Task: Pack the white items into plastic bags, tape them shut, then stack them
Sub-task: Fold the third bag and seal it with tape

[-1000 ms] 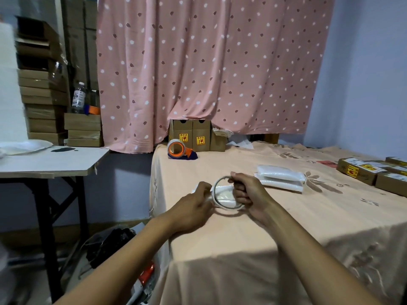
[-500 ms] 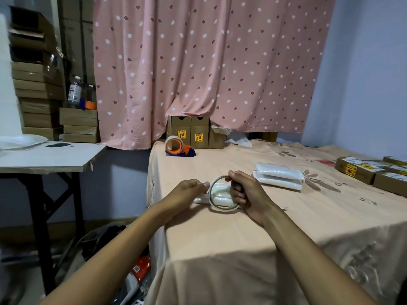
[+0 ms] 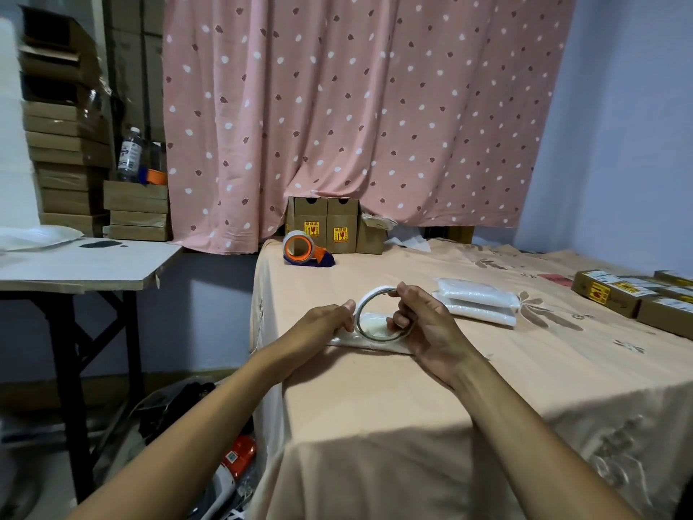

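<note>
A thin roll of clear tape [image 3: 365, 300] stands upright over a bagged white item [image 3: 369, 336] lying near the left edge of the peach-covered table [image 3: 412, 399]. My right hand [image 3: 423, 324] holds the roll by its right side, fingers through the ring. My left hand [image 3: 324, 320] pinches at the roll's left edge, fingertips touching the tape. Two packed white bags [image 3: 476, 300] lie stacked to the right of my hands.
An orange tape dispenser [image 3: 302, 249] and small brown boxes [image 3: 330, 228] sit at the table's back. More labelled boxes [image 3: 615, 290] line the right edge. A side table [image 3: 82, 264] stands left, with stacked cartons [image 3: 67, 163] behind it and clutter on the floor [image 3: 232, 459].
My left hand slid left off the bag and now pinches the roll's left edge. The right hand tilted the roll more upright.
</note>
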